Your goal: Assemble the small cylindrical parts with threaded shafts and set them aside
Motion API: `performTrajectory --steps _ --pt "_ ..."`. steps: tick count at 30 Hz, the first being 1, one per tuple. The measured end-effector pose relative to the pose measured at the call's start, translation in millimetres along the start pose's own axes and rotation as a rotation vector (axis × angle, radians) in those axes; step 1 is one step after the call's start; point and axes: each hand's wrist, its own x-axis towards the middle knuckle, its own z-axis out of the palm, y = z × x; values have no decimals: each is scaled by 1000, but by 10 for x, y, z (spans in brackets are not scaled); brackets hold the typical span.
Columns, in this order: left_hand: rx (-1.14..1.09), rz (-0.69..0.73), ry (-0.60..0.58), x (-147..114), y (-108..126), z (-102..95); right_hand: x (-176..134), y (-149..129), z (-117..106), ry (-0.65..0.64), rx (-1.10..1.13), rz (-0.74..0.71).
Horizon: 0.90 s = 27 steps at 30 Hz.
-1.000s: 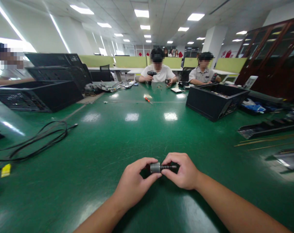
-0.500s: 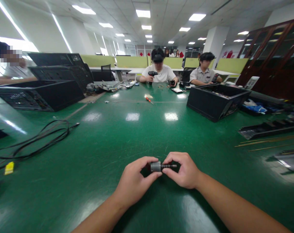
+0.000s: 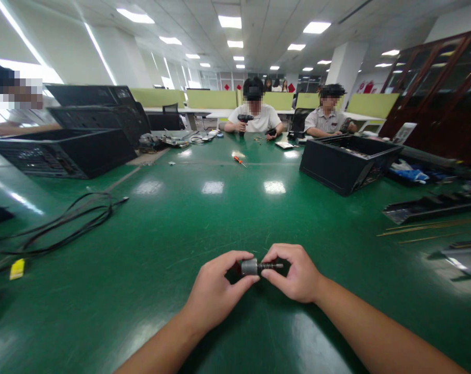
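Note:
Close in front of me is a small electric motor (image 3: pixel 250 267), a grey metal cylinder with a dark, spiral-grooved shaft (image 3: pixel 270 266) pointing right. My left hand (image 3: pixel 214 291) is closed on the cylinder, thumb below and index finger above. At the base of the shaft, my right hand (image 3: pixel 293 272) pinches with thumb and index finger, so the shaft's tip shows inside the curve of that hand. The motor is held level just over the green table (image 3: pixel 173 218). My other fingers are mostly hidden behind the hands.
Black cables (image 3: pixel 75 221) with a yellow tag (image 3: pixel 17 269) lie left. A black computer case (image 3: pixel 64 153) stands far left, another (image 3: pixel 348 163) far right. An orange screwdriver (image 3: pixel 239 160) lies ahead. Thin rods (image 3: pixel 426 227) lie right. Across the table, a person holds a power drill (image 3: pixel 243 120).
My hands and the motor keep nearly the same place. The grooves on the shaft look slightly different, as if turned. Across the table, the person's hand with a dark part has shifted slightly left.

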Motion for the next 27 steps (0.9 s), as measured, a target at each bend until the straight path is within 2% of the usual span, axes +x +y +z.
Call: performTrajectory --steps 27 --pt "22 13 21 8 -8 -9 -9 15 4 35 14 53"
